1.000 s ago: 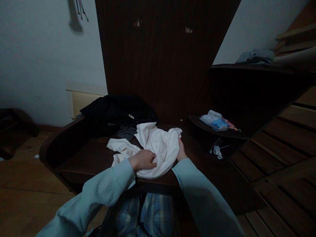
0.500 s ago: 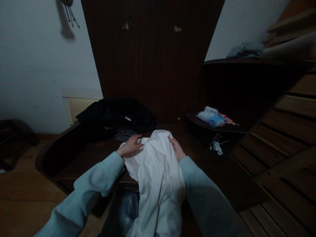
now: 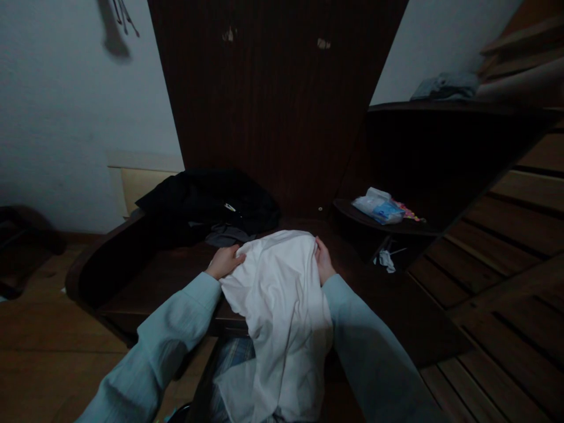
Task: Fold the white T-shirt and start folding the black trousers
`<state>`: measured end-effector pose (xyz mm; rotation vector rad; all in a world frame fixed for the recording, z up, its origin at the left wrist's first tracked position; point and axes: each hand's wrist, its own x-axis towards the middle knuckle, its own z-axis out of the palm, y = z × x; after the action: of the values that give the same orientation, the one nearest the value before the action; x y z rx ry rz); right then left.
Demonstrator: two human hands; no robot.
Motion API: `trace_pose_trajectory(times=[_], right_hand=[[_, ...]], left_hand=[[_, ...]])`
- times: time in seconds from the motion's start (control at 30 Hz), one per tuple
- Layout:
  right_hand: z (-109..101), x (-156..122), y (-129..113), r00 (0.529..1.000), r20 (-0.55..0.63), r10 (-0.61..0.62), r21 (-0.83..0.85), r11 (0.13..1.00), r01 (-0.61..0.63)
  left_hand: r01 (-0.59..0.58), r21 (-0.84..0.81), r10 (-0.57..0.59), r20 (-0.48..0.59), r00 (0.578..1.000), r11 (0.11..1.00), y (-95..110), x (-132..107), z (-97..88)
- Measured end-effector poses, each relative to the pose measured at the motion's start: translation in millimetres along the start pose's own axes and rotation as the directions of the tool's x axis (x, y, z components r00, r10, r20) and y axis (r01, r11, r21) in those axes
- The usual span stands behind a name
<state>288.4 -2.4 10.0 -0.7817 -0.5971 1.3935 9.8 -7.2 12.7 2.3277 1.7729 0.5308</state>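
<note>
A crumpled white cloth garment (image 3: 282,288) lies over the edge of the dark wooden bench (image 3: 145,288) and hangs down toward me; its exact kind does not show. My left hand (image 3: 224,261) is closed on its upper left edge, thumb on top. At the upper right edge, my right hand (image 3: 324,261) grips the fabric, its fingers partly hidden behind the cloth. The top edge is stretched between both hands. Below the bench, a blue plaid cloth (image 3: 233,352) shows in an open drawer, partly covered by the white fabric.
A black garment (image 3: 207,200) and a grey cloth (image 3: 227,235) lie at the back left of the bench. On the right, a corner shelf holds a blue and white plastic pack (image 3: 379,205). Folded clothing (image 3: 447,86) rests above it. Wooden slats (image 3: 506,235) stand far right.
My hands have moved apart, the left one outward to the left and the right one slightly right. Between them, the white cloth's top edge is spread wider and flatter.
</note>
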Motion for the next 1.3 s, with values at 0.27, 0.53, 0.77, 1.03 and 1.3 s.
trace_pose_trajectory(times=[0.27, 0.53, 0.77, 1.03, 1.3], right_hand=[[-9.6, 3.5, -24.3, 0.983, -0.157, 0.091, 0.078, 0.994, -0.080], [-40.3, 13.1, -45.8, 0.936, -0.323, -0.140, 0.080, 0.982, 0.174], [-49.6, 19.2, -30.7, 0.869, -0.324, -0.374, -0.361, 0.898, 0.252], [-34.1, 14.7, -4.0, 0.885, -0.013, -0.465, -0.687, 0.648, 0.330], [-19.1, 3.3, -4.3, 0.973, 0.113, -0.203, -0.705, 0.674, 0.222]], left_hand=[[-0.028, -0.618, -0.141, -0.223, 0.965, 0.786, -23.5, 2.1, 6.9], [-0.004, -0.794, -0.296, -0.231, 0.927, 0.608, -26.1, 6.0, 0.3], [0.013, -0.392, -0.160, -0.344, 0.925, 0.920, -19.1, -4.1, -5.3], [0.019, -0.343, -0.118, -0.270, 0.956, 0.939, -18.8, -1.9, -3.2], [0.046, -0.313, -0.092, -0.132, 0.987, 0.949, -10.0, -5.9, -2.9]])
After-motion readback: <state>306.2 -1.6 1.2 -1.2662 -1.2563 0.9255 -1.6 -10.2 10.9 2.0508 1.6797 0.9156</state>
